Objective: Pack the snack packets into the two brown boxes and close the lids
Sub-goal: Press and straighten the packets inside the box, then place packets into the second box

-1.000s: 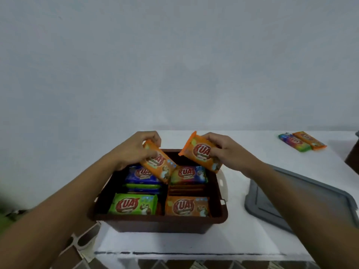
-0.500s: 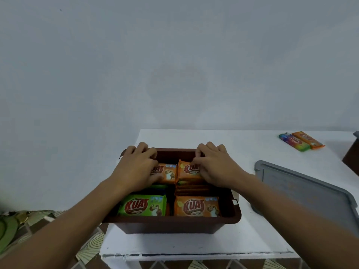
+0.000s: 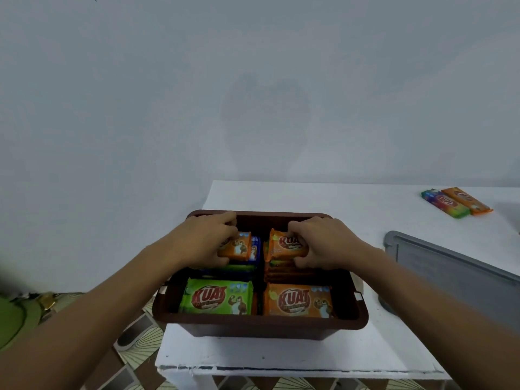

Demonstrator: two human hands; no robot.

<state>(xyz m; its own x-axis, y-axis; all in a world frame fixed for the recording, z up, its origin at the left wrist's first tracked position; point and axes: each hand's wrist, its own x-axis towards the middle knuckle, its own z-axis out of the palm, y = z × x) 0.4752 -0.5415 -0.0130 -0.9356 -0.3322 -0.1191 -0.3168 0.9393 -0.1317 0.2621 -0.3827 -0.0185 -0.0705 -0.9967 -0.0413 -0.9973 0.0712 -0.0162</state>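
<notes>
I read the lighting as dim, flat and blue-grey. A faint soft shadow on the wall (image 3: 264, 122) places the source behind the camera. The brown box (image 3: 259, 327) is dark inside at its far end. Wide-angle distortion stretches the left forearm (image 3: 84, 319) and right forearm (image 3: 422, 305) toward the corners. Focus is soft; the left edge smears.

Likely a home room: plain wall (image 3: 253, 80), white table (image 3: 281, 357), patterned floor tiles (image 3: 135, 343).
</notes>
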